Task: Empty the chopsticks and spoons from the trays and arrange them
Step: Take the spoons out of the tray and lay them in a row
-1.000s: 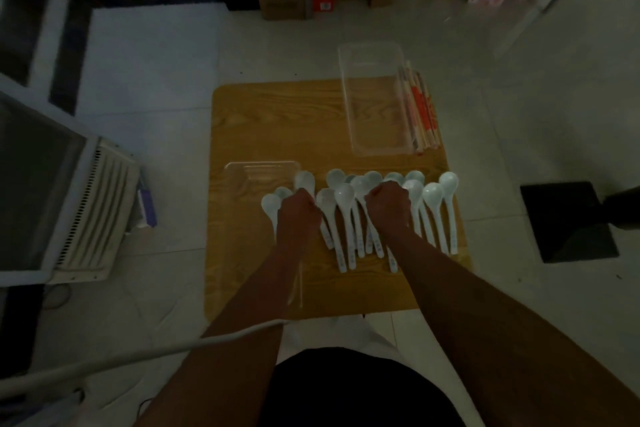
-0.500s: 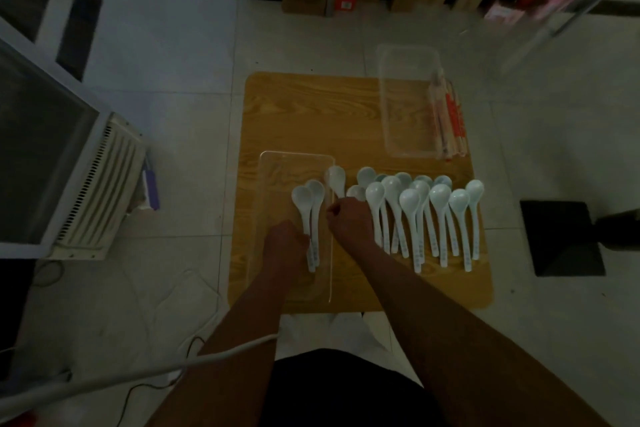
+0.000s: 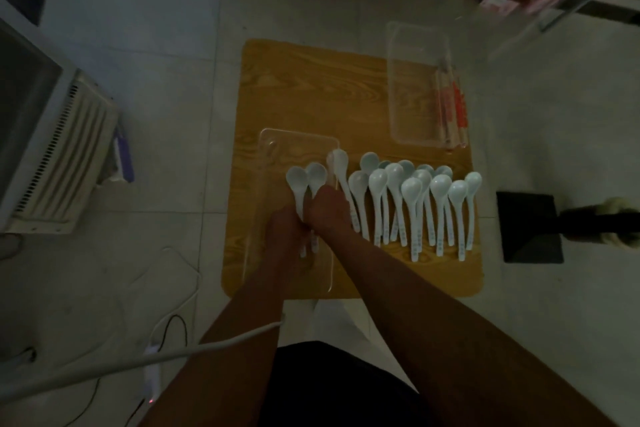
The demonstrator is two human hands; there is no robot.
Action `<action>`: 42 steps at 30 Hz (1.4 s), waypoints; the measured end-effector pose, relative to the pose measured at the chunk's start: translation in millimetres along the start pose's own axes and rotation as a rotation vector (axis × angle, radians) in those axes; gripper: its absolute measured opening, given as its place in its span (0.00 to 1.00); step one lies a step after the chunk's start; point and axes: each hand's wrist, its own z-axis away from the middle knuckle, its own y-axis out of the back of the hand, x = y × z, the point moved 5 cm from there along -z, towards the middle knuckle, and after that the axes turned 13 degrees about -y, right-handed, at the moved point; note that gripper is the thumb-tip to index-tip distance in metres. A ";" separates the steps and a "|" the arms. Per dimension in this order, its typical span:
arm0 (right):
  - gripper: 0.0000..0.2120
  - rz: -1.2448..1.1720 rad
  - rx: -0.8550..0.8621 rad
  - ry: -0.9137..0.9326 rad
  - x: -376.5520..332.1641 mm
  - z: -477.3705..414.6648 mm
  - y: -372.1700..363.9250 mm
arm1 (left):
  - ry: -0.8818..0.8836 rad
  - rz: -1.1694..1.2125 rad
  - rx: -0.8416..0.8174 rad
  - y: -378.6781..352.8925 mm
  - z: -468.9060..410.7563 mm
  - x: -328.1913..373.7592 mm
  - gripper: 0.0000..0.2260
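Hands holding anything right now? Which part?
Apparently the two white soup spoons in the clear plastic tray: left hand and right hand curl round their mid-handles; bowls and handle tips stick out. Dim light, so not certain.

wooden table [image 3: 304, 87], two trays [image 3: 394, 80], spoons [image 3: 412, 191] (white), chopsticks [image 3: 453, 114]

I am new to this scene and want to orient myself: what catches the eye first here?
A row of white spoons lies across the wooden table, near right. Left of it, the left hand and right hand meet over two more spoons inside a clear tray. Chopsticks lie at the far tray's right edge.
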 end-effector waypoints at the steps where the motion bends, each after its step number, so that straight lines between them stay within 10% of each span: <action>1: 0.20 0.004 -0.016 -0.029 -1.7 -0.8 -1.3 | 0.013 0.007 0.037 2.5 0.9 -6.6 0.16; 12: 0.15 0.118 -0.007 -0.208 -6.9 -6.1 -23.5 | 0.077 0.011 0.136 4.0 15.7 -40.1 0.06; 27: 0.09 -0.164 0.106 -0.008 1.4 -20.7 51.0 | 0.046 -0.060 0.244 17.3 26.5 -11.6 0.06; 42: 0.06 -0.304 0.173 -0.458 258.1 -55.9 140.7 | -0.053 -0.159 0.257 13.8 7.5 68.4 0.06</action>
